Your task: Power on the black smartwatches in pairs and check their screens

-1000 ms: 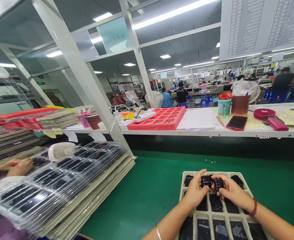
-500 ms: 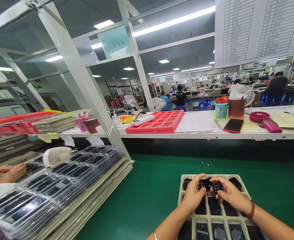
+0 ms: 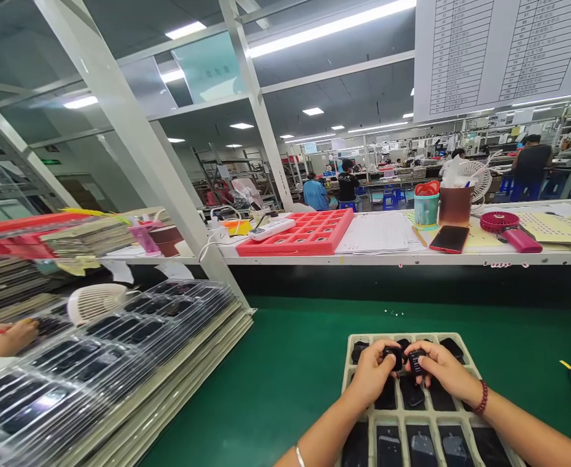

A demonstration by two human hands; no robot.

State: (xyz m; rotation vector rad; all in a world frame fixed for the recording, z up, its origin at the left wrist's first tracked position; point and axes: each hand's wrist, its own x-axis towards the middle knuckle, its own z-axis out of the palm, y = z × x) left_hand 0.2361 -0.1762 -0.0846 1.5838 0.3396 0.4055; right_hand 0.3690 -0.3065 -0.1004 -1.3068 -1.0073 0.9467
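Observation:
My left hand (image 3: 370, 375) is closed on a small black smartwatch body (image 3: 394, 355), thumb on its face. A second smartwatch body (image 3: 415, 363) is pinched in my right hand (image 3: 445, 373); lines of white text are lit on its screen. The two watches are held close together over the far part of a cream compartment tray (image 3: 424, 415). Dark pieces lie in its compartments, and several in the near row look like glossy rectangular screens (image 3: 421, 447). My hands hide part of the far row.
Stacked trays with clear plastic covers (image 3: 134, 363) rise at the left, a co-worker's hand (image 3: 20, 336) beyond them. A shelf (image 3: 314, 260) behind the green bench (image 3: 266, 376) holds a red divided tray (image 3: 319, 243), papers, a phone (image 3: 449, 239) and cups. White bits (image 3: 393, 313) lie on the bench.
The view has shifted slightly. My left hand's watch has turned, its lit text no longer visible. The right hand's watch now shows more lines of text.

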